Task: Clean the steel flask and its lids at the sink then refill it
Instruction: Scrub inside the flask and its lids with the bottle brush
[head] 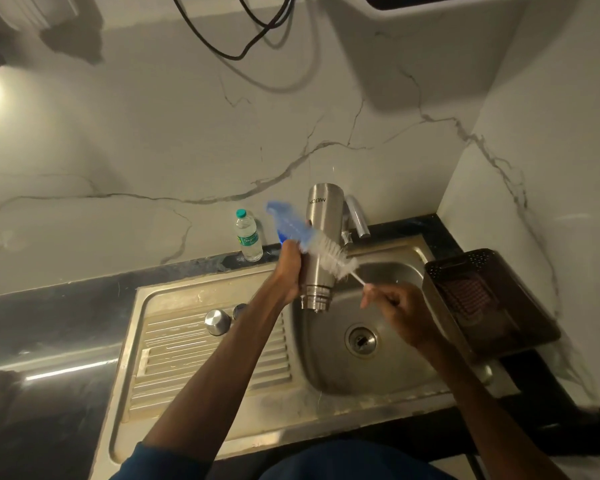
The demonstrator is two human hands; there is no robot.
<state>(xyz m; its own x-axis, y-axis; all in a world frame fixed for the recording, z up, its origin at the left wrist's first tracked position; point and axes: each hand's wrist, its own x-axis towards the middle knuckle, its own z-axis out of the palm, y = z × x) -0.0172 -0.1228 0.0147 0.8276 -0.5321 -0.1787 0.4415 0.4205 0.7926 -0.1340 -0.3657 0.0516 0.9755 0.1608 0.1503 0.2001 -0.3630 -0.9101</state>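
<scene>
The steel flask is upside down over the sink basin, its open threaded mouth pointing down. My left hand grips the flask's lower body. My right hand holds the thin handle of a bottle brush, whose white and blue bristles lie across the flask's outside, blurred by motion. A steel lid and a smaller dark lid sit on the ribbed drainboard to the left.
A tap stands behind the flask. A small plastic water bottle stands on the black counter by the wall. A dark perforated basket sits right of the sink. Cables hang on the marble wall above.
</scene>
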